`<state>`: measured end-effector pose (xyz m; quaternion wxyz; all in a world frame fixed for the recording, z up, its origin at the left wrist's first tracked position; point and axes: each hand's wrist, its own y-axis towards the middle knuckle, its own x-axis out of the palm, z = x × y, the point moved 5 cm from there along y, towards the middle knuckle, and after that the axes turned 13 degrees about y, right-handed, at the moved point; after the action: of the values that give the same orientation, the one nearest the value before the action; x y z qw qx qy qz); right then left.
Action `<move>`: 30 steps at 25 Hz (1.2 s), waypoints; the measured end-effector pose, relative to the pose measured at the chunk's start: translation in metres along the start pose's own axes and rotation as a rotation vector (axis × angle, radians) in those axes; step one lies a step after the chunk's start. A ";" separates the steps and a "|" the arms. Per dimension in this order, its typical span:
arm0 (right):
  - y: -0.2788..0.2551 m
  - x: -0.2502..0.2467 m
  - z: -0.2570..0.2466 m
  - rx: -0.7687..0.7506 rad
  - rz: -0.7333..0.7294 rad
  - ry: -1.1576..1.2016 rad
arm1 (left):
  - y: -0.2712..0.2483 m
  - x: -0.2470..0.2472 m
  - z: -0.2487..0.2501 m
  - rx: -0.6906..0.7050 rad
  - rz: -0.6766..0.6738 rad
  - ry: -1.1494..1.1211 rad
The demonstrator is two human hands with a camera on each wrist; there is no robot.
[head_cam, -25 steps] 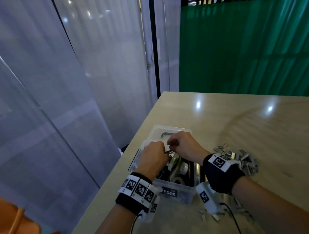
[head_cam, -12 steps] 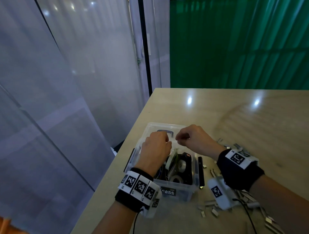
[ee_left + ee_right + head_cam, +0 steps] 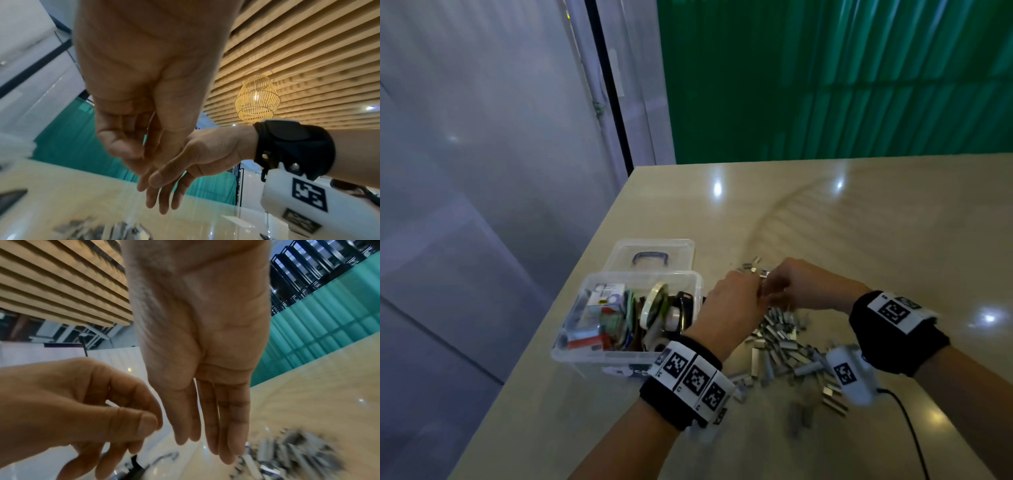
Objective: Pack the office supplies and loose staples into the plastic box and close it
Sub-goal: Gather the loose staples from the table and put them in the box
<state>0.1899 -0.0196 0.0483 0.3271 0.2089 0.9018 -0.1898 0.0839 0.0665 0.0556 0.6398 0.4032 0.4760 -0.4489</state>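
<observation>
While both hands hover over the heap of loose silver metal staple strips (image 3: pixel 780 334) on the pale wooden bench (image 3: pixel 893 240), at about three o'clock from the clear plastic box (image 3: pixel 571 349), my left hand (image 3: pixel 732 308) is loosely curled with thumb near forefinger; whether it pinches anything I cannot tell. My right hand (image 3: pixel 808 287) hangs with fingers straight, holding nothing. These strips look light, stiff, slick and apt to snap apart, so I judge scooping from beneath with cupped palms better than pinching. The box's clear lid (image 3: pixel 654 250) lies off at twelve o'clock.
</observation>
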 end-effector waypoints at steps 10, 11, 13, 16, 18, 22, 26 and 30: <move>-0.008 0.031 0.110 0.233 0.121 -0.034 | 0.016 0.124 -0.004 -0.259 -0.192 -0.018; -0.006 0.038 0.113 0.234 0.097 -0.038 | 0.015 0.130 -0.006 -0.264 -0.188 -0.036; -0.006 0.046 0.113 0.212 0.061 -0.066 | 0.016 0.140 -0.005 -0.233 -0.180 -0.061; -0.005 0.048 0.102 0.093 0.066 -0.060 | 0.022 0.147 -0.006 -0.192 -0.179 -0.105; -0.006 0.048 0.099 0.080 0.065 -0.018 | 0.023 0.148 -0.005 -0.183 -0.192 -0.144; -0.011 0.047 0.100 0.110 0.079 -0.018 | 0.024 0.150 -0.004 -0.175 -0.220 -0.167; -0.014 0.047 0.106 0.133 0.070 -0.026 | 0.027 0.141 -0.008 -0.169 -0.207 -0.169; -0.010 0.048 0.110 0.171 0.089 -0.008 | 0.023 0.133 -0.011 -0.188 -0.154 -0.220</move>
<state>0.2073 -0.0687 -0.0603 0.3200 0.2749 0.8709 -0.2521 0.1221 0.0574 -0.0737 0.6865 0.2523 0.4725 -0.4918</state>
